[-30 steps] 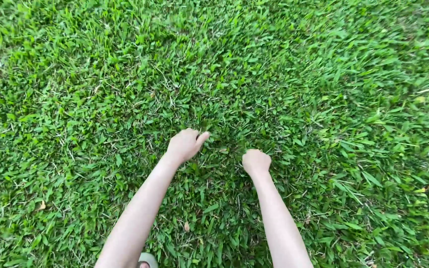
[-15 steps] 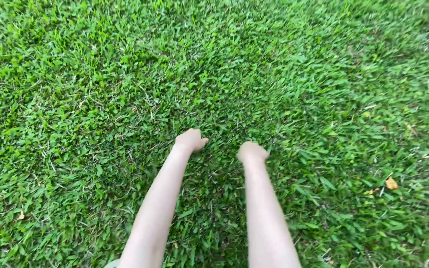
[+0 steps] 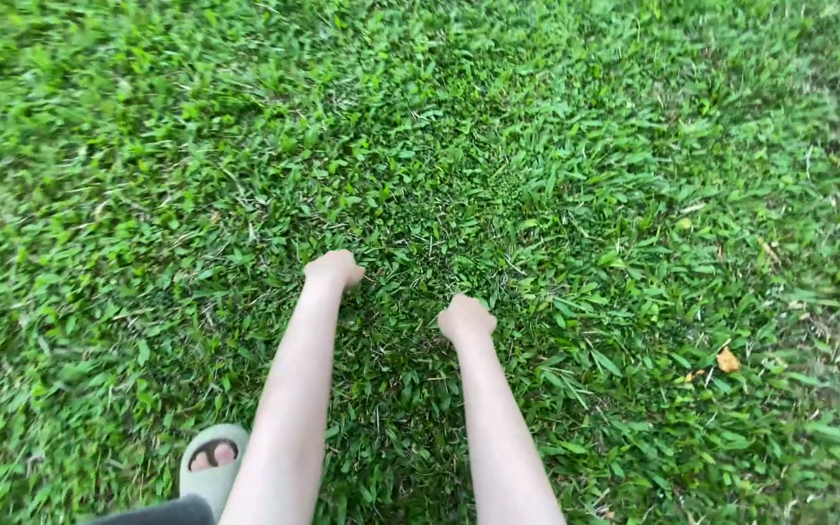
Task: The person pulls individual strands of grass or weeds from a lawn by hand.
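Both bare arms reach down and forward over a wide lawn of short, dense grass (image 3: 556, 165), which fills the whole view. The left hand (image 3: 333, 269) is down at the grass, its fingers curled under so that only the back of the hand and the knuckles show; the blades of grass stand directly around and under the curled fingers, touching them. The right hand (image 3: 466, 319) is a little nearer to the body and just beside the left one, with a narrow strip of grass between the two. It also is closed like a loose fist, fingers bent down into the grass. From this view I cannot tell if either hand really has some blades pinched inside, because the fingertips are hidden below the hands. The grass between and in front of the hands looks the same as the rest. At the bottom left, beside the left forearm, a pale green sandal (image 3: 211, 469) with toes showing stands on the lawn. To the right, well apart from the hands, a small yellow dry leaf (image 3: 727, 361) lies on the grass.
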